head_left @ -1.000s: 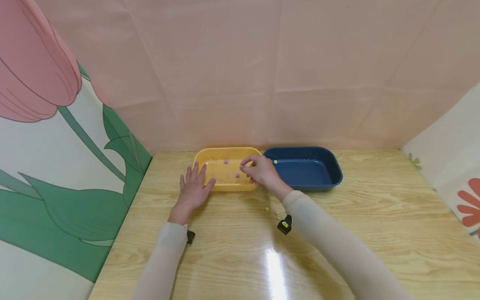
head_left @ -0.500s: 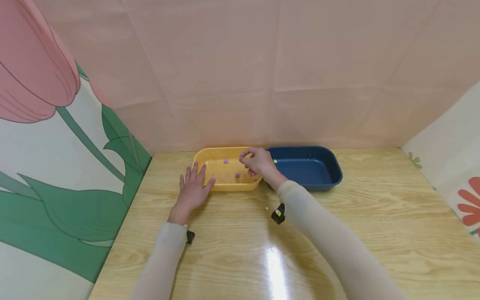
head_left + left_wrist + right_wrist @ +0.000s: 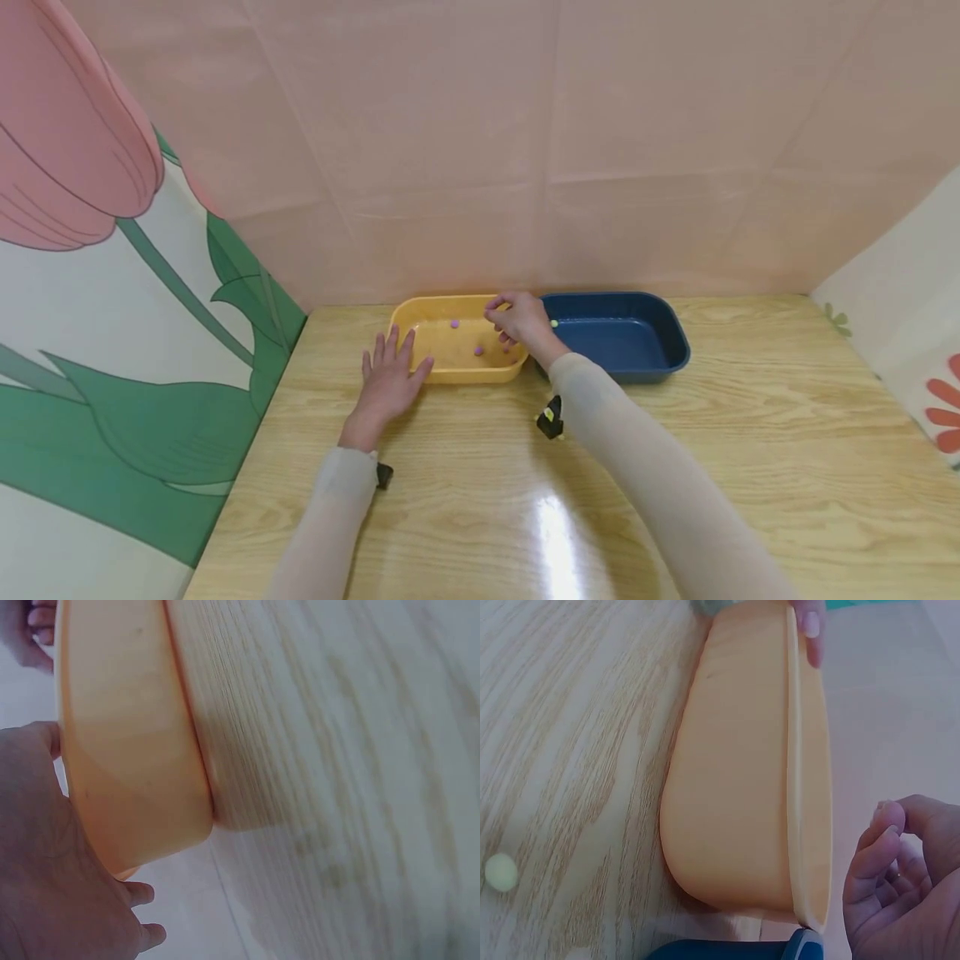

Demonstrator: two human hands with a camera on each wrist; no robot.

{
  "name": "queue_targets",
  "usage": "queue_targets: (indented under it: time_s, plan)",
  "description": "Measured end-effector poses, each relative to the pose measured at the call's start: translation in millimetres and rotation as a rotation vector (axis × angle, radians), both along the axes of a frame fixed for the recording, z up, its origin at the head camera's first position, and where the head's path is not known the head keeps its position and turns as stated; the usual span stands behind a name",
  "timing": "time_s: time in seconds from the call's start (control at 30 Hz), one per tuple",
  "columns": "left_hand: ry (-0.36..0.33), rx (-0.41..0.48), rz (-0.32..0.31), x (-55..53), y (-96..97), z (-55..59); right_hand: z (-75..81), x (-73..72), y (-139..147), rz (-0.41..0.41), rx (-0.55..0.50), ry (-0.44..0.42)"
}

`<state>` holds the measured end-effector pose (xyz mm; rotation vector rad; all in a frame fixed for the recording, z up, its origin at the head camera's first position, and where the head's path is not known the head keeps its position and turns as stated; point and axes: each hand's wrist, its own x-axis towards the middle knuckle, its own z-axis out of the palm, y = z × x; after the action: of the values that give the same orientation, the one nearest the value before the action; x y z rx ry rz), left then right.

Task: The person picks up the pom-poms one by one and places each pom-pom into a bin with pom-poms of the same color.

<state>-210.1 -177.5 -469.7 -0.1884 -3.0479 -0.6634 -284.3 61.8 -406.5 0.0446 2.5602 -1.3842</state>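
Note:
My left hand lies with spread fingers over the left end of a yellow plastic tray, its fingertips on the rim. Above the right end of that tray hovers my right hand. Its fingers are curled, thumb and index tips together, with no object showing between them. Small purple balls, one at the back and another nearer the front, lie in the yellow tray. A pale yellow-green ball is in the blue tray, just behind my right hand.
Pale yellow balls lie on the wooden table near the right wrist's black camera, which partly hides them; one ball shows plainly in the right wrist view. The trays stand side by side against a pink-covered wall.
A purple ball showed at my right fingertips a second ago and no longer does. The right hand has risen slightly and moved back. The left hand keeps its place on the tray.

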Motion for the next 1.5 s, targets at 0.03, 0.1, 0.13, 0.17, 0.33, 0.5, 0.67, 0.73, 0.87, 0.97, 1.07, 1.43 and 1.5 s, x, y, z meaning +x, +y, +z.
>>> queue_targets:
  time_s: [0.03,0.1,0.13,0.17,0.33,0.5,0.67,0.73,0.87,0.97,1.07,1.43,1.5]
  plan:
    - [-0.002,0.002,0.0,0.5,0.5,0.2,-0.5,-0.8,0.7,0.0,0.001,-0.002]
    - [0.001,-0.001,0.0,0.9,1.1,0.2,-1.2,-2.3,1.7,-0.001,-0.006,-0.002]
    - [0.001,-0.003,-0.001,1.1,1.3,0.4,-1.4,-2.9,2.1,0.0,-0.008,-0.002]
    - [0.002,-0.005,-0.001,1.3,1.6,0.7,-1.2,-3.4,2.5,-0.002,-0.01,0.001]
    - [0.011,-0.008,-0.008,1.0,2.3,1.6,1.8,-3.2,6.2,-0.019,-0.013,0.027]
    - [0.01,-0.02,-0.002,0.6,2.3,1.8,4.9,0.1,11.7,-0.013,-0.004,0.071]
    - [0.011,-0.015,-0.006,0.5,1.9,2.9,8.0,5.4,15.8,-0.005,-0.034,0.105]
    - [0.014,-0.007,-0.003,0.8,1.9,3.3,9.8,8.5,16.9,-0.002,-0.056,0.11]
    - [0.01,-0.014,-0.007,1.1,1.1,2.4,14.1,17.6,20.1,0.012,-0.089,0.116]
    - [0.004,-0.016,-0.009,1.5,0.5,1.4,17.3,25.7,24.3,0.03,-0.096,0.115]
    - [0.004,0.0,-0.006,1.8,0.1,1.1,19.2,33.1,29.9,0.047,-0.086,0.121]
    - [-0.003,0.002,-0.001,0.6,-3.2,-0.6,19.7,52.8,51.0,0.073,-0.077,0.123]
    - [-0.002,0.003,0.001,0.4,-3.8,-0.9,19.2,56.3,55.0,0.08,-0.083,0.112]
